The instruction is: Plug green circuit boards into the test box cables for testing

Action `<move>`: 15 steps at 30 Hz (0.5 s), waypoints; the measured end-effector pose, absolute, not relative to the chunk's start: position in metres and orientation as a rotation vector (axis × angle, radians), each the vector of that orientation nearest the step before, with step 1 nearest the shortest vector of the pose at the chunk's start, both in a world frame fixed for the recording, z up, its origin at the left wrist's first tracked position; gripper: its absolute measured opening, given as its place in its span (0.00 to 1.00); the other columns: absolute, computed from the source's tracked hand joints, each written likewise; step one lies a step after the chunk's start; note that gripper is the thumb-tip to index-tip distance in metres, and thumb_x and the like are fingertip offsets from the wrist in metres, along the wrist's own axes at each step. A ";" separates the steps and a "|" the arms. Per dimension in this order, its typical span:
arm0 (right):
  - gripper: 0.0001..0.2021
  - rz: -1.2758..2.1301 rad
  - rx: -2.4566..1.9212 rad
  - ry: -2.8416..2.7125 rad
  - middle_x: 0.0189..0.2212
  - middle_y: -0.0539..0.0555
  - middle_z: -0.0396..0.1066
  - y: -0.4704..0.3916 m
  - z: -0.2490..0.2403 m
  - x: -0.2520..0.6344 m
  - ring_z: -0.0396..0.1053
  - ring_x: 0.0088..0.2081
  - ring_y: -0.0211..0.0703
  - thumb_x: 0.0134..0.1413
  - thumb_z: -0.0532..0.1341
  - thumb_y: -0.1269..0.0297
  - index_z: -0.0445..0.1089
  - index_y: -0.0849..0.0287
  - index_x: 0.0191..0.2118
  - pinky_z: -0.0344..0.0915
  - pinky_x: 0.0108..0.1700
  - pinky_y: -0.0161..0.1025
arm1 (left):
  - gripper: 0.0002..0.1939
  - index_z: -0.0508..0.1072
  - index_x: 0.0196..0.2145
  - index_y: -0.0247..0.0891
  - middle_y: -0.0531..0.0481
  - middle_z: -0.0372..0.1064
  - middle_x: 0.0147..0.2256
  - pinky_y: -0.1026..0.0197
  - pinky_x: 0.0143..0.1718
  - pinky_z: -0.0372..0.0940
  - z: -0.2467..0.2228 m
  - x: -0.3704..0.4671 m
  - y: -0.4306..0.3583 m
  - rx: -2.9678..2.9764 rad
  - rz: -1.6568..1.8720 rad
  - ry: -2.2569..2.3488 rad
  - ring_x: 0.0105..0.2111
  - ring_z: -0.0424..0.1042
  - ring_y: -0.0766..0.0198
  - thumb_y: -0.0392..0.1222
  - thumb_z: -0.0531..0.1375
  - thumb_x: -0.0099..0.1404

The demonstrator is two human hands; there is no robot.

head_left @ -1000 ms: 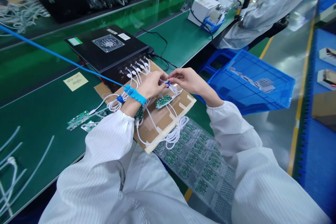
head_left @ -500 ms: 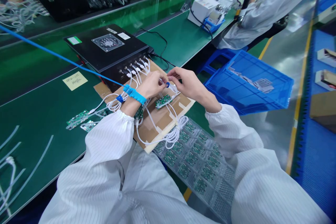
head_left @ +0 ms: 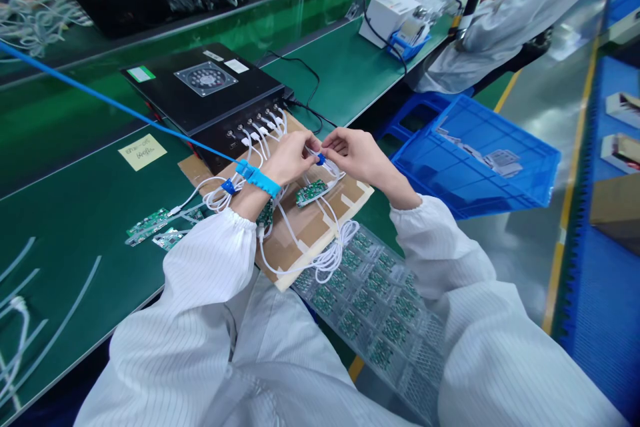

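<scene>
Above the brown cardboard sheet (head_left: pixel 320 225), my left hand (head_left: pixel 293 159) and my right hand (head_left: pixel 357 155) meet with fingertips pinched. Between them is a blue cable tie (head_left: pixel 321 159) around a white cable bundle (head_left: pixel 331 169); the exact grip of each fingertip is partly hidden. A small green circuit board (head_left: pixel 311 193) lies just below. My left wrist wears a light blue strap (head_left: pixel 257 178) with a blue cord. Beside that wrist, another white cable coil (head_left: pixel 216 199) carries a blue tie. A loose white cable coil (head_left: pixel 335 253) rests at the cardboard's near edge.
A black box with a fan (head_left: pixel 205 90) has several white cables plugged into its front. More circuit boards (head_left: pixel 150 223) and a yellow note (head_left: pixel 143 152) lie left. A clear tray of boards (head_left: pixel 370 307) is below; a blue bin (head_left: pixel 475 153) stands right. A co-worker's sleeve (head_left: pixel 465 53) is beyond.
Both my hands stay at the blue tie, with only a slight shift of the fingers; more of the tie shows now. At the top, a co-worker's hand has moved slightly left.
</scene>
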State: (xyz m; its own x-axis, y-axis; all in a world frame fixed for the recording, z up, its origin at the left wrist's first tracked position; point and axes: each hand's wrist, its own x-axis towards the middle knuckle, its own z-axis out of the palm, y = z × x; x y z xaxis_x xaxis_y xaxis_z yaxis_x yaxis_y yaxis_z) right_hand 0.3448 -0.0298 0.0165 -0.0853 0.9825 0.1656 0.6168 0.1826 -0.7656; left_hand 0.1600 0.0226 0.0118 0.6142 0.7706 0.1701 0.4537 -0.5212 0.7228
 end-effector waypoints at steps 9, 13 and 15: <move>0.13 1.012 -1.514 -1.713 0.29 0.54 0.78 -0.011 0.007 0.359 0.75 0.31 0.42 0.54 0.73 0.55 0.76 0.59 0.35 0.73 0.35 0.41 | 0.06 0.72 0.36 0.36 0.49 0.76 0.34 0.59 0.39 0.68 0.010 0.160 0.022 2.177 0.674 0.958 0.35 0.74 0.61 0.32 0.65 0.60; 0.13 0.835 -1.560 -1.799 0.30 0.55 0.79 -0.017 0.002 0.355 0.76 0.34 0.46 0.59 0.69 0.53 0.79 0.59 0.36 0.73 0.38 0.42 | 0.06 0.72 0.36 0.36 0.48 0.76 0.36 0.59 0.40 0.68 0.011 0.161 0.020 2.163 0.680 0.977 0.35 0.73 0.61 0.33 0.65 0.60; 0.13 0.736 -1.592 -1.852 0.32 0.56 0.80 -0.023 0.004 0.352 0.77 0.35 0.47 0.61 0.67 0.54 0.80 0.59 0.37 0.73 0.40 0.43 | 0.06 0.71 0.36 0.36 0.48 0.76 0.36 0.59 0.39 0.68 0.011 0.161 0.020 2.157 0.684 0.976 0.35 0.73 0.62 0.33 0.65 0.61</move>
State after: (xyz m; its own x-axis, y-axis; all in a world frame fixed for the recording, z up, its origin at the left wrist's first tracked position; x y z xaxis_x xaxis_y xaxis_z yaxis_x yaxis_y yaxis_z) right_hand 0.3515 -0.0230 0.0036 -0.1176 0.9902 0.0751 0.6689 0.1348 -0.7310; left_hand 0.1611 0.0198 0.0114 0.5839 0.7906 0.1843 0.4427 -0.5004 0.7441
